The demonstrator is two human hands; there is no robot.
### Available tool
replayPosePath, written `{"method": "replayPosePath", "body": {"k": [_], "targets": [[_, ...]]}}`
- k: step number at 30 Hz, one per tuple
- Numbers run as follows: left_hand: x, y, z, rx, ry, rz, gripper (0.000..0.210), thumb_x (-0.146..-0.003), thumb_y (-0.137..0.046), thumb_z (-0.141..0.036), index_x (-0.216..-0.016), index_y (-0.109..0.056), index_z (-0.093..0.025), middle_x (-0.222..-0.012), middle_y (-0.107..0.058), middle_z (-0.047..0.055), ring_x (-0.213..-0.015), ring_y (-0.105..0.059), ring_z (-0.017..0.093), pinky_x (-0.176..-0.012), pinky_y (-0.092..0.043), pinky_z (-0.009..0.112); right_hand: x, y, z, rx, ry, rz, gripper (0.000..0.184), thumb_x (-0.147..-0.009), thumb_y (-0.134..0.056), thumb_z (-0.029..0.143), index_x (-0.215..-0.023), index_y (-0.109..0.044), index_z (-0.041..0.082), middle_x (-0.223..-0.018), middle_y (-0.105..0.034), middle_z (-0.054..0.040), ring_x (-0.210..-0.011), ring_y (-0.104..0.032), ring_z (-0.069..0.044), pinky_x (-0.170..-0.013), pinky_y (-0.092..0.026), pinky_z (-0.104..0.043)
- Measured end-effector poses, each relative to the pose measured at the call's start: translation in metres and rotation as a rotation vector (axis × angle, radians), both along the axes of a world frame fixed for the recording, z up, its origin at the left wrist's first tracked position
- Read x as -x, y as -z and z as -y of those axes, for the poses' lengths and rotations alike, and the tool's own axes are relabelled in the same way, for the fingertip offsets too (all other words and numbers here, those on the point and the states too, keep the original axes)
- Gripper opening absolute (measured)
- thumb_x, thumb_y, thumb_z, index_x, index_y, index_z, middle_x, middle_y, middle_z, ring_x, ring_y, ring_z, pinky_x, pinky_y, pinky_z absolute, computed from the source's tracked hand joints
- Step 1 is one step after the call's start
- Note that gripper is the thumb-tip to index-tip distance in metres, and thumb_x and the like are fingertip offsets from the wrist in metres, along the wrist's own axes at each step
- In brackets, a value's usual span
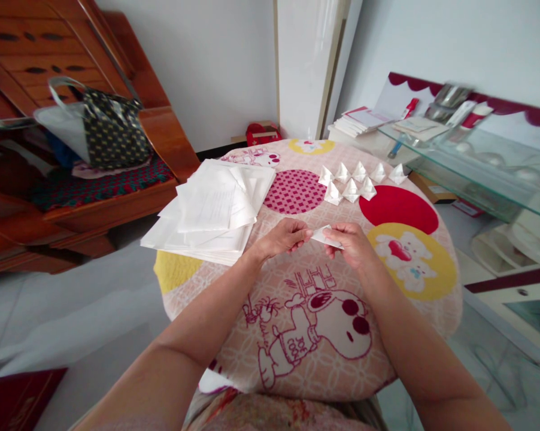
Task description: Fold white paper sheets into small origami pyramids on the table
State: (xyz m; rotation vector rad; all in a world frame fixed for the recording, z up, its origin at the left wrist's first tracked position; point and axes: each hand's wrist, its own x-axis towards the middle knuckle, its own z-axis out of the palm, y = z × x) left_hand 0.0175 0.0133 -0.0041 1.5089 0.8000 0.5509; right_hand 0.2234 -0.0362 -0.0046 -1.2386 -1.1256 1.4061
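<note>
Between my hands, above the middle of the round table, is a small folded piece of white paper (320,235). My left hand (288,235) pinches its left end with thumb and fingertips. At its right side my right hand (348,242) grips it, thumb on top, and the fingers cover part of it. Beyond my hands stand several white folded paper boats (351,190) in two rows. To the left lies a loose stack of white paper sheets (207,200), some with printed lines.
A patterned cloth (315,371) covers the round table. At the right is a glass shelf (476,167) bearing small items. On the left, a wooden bench (157,134) holds a black patterned bag (111,129). A red bag (261,134) sits on the floor behind.
</note>
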Motion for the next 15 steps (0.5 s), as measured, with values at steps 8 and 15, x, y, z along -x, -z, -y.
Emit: {"method": "replayPosePath", "body": {"k": [8,15], "targets": [[-0.007,0.006,0.001,0.030,0.044,0.023,0.062,-0.083,-0.067,-0.074,-0.074,-0.065,-0.012,-0.063,-0.066,0.004,-0.052,-0.062,0.010,-0.051,-0.048,0.020,0.002,0.003,0.002,-0.041,-0.038,0.061,0.037,-0.070,-0.081,0.048,-0.063,-0.066,0.016,-0.053,-0.064,-0.0030,-0.042,-0.055,-0.013,-0.042,-0.045,-0.025],[-0.012,0.009,0.003,-0.154,-0.135,-0.009,0.045,-0.091,-0.068,-0.049,-0.064,-0.058,-0.015,-0.052,-0.053,-0.004,-0.045,-0.044,0.004,-0.046,-0.030,0.017,0.002,0.006,0.001,-0.005,-0.060,0.026,0.036,-0.072,-0.080,0.051,-0.069,-0.069,0.016,-0.059,-0.067,-0.0036,-0.045,-0.057,-0.013,-0.043,-0.047,-0.025]]}}
